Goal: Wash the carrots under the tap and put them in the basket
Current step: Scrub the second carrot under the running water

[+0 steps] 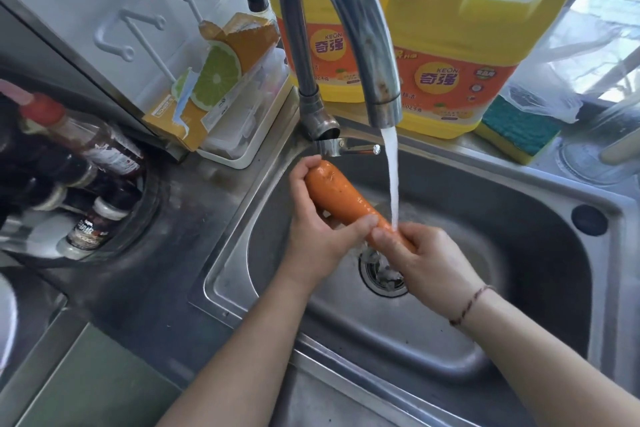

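One orange carrot (341,196) lies slanted over the steel sink (540,263), thick end up-left, thin end down-right. My left hand (317,236) grips its thick half from below, thumb across the middle. My right hand (426,258) grips the thin end, hiding the tip. The curved steel tap (349,17) runs a white stream of water (391,177) that strikes the carrot just above my right hand's fingers. Water splashes over the round drain (375,276) beneath. No basket is in view.
Two yellow detergent jugs (464,45) stand behind the sink, with a yellow-green sponge (516,132) at their right. A lime-printed orange carton (214,80) sits in a white tray left of the tap. Sauce bottles (90,149) crowd a round recess at the left.
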`<state>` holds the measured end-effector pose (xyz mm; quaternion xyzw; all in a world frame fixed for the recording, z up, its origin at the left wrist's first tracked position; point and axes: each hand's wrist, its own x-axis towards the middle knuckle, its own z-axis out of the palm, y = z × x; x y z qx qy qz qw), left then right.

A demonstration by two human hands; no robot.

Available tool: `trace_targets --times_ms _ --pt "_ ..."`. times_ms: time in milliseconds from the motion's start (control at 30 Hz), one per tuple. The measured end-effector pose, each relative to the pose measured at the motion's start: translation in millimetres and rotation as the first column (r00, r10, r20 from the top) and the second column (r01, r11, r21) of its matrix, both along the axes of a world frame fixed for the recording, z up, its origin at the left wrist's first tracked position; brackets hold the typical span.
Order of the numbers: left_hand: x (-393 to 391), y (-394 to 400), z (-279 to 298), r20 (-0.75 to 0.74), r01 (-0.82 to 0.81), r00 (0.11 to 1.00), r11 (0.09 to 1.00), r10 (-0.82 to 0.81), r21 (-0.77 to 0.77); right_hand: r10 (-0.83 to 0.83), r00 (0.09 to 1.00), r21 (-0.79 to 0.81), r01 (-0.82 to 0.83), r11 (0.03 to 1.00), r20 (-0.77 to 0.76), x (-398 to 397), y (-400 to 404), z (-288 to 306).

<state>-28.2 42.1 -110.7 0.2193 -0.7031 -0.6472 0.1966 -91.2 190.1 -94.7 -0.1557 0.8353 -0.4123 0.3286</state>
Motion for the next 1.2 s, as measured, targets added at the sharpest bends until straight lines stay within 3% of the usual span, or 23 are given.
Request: trace_targets --times_ms 167,300,367,433,533,600,667,800,900,1000,1100,1200 --pt "-16.5 -2.7 -3.3 0.023 -0.334 0.941 0.939 0.337 -0.085 0.138 0.904 0.072 -0.119 0.990 -0.406 22.1 -1.4 -9.6" --pt "-28.6 -10.3 -12.3 0.011 -0.415 0.909 0.907 0.417 -0.069 0.117 0.879 0.088 -0.086 0.992 -0.463 33.0 4.5 -12.8" --pt "-24.2 -15.1 -19.8 0.070 -0.285 0.955 0.957 0.288 -0.045 0.094 0.921 0.065 -0.075 0.995 -0.378 27.9 12.5 -10.9" --pt "-15.5 -12.0 -24.4 0.091 -0.049 0.995 0.999 0.050 -0.011 0.077 0.944 0.048 -0.065 0.997 -0.322 20.5 25.9 -9.8" --pt "-6.1 -7.7 -23.0 0.079 0.290 0.950 0.948 -0.301 0.127 0.071 0.945 0.109 -0.038 0.993 -0.320 9.5 47.1 -4.7" --pt "-4.6 -6.7 -16.8 0.043 0.389 0.911 0.889 -0.410 0.241 0.074 0.940 0.124 -0.034 0.992 -0.334 6.9 56.0 -2.6" --pt "-6.6 -1.3 -8.8 0.037 0.350 0.927 0.896 -0.374 0.274 0.068 0.937 0.105 -0.033 0.994 -0.344 7.3 57.6 -1.0" --pt "-9.9 15.0 -10.1 0.063 0.042 0.997 0.985 -0.053 0.167 0.041 0.885 0.108 0.011 0.994 -0.463 19.0 51.1 0.0" --pt "-9.4 20.0 -13.1 0.102 -0.124 0.988 0.986 0.113 0.108 0.065 0.868 0.122 -0.005 0.993 -0.492 31.7 48.2 1.8" --pt "-2.7 19.2 -8.0 0.112 0.082 0.989 0.991 -0.094 0.105 0.044 0.926 0.112 -0.002 0.994 -0.375 27.1 56.7 1.5" --pt "6.8 14.4 -3.6 0.119 0.369 0.907 0.900 -0.403 0.234 0.052 0.969 0.107 -0.027 0.994 -0.240 13.6 73.0 1.8" --pt "8.1 10.7 2.1 0.092 0.440 0.864 0.832 -0.494 0.336 0.054 0.974 0.093 -0.034 0.995 -0.221 9.3 79.4 5.2"
